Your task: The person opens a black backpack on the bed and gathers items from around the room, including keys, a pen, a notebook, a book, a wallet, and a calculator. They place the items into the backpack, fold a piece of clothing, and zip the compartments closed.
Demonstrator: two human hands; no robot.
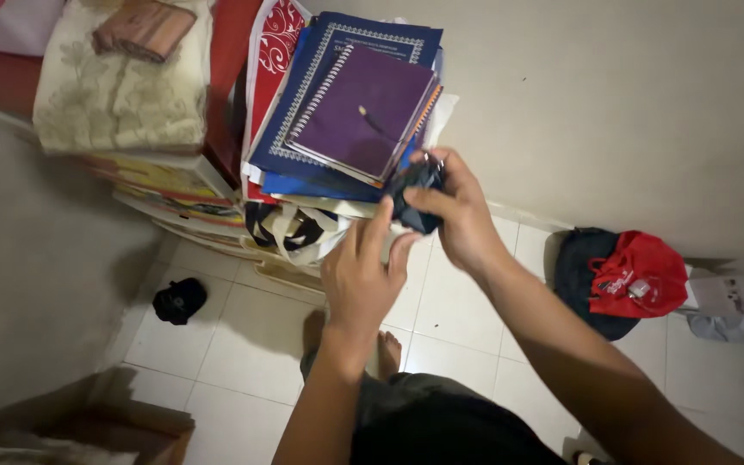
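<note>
Head view: small dark bundle [415,196], held in my right hand [458,215], grip closed round it, just below the purple notebook [363,112] atop the book stack; left hand [359,275] open, fingertips touching its lower left edge.

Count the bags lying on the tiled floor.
2 by the wall at right: a black bag and a red bag resting on it. The small dark thing at left is too unclear to count; others may be hidden.
</note>
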